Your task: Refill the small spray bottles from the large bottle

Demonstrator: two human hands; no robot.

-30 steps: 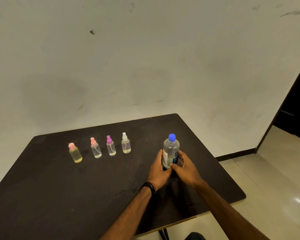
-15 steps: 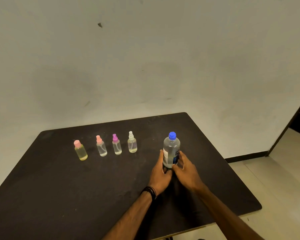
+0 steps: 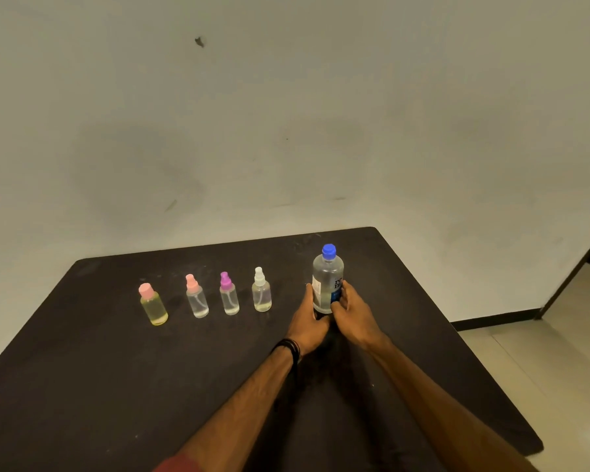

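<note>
- Wall (image 3: 286, 114): pale, scuffed, one small dark mark high up; stands behind the tabletop.
- Tabletop (image 3: 116, 386): dark, matt, square-cornered; carries all the bottles.
- Large bottle (image 3: 327, 277): clear, upright, blue cap (image 3: 329, 251) on, label at mid-body; stands right of centre, at the right end of the row.
- Left hand (image 3: 309, 323): black band at the wrist; grip curled round the large bottle's lower left side.
- Right hand (image 3: 353, 313): grip curled round the large bottle's lower right side, fingers over the label.
- Yellow bottle (image 3: 154, 308): small, flat pink cap, yellowish liquid; leftmost in the row.
- Pink-topped spray bottle (image 3: 197, 299): small, clear; second from left.
- Purple-topped spray bottle (image 3: 229, 296): small, clear; third.
- White-topped spray bottle (image 3: 261, 292): small, faintly yellow liquid at the base; nearest the large bottle, apart from it.
</note>
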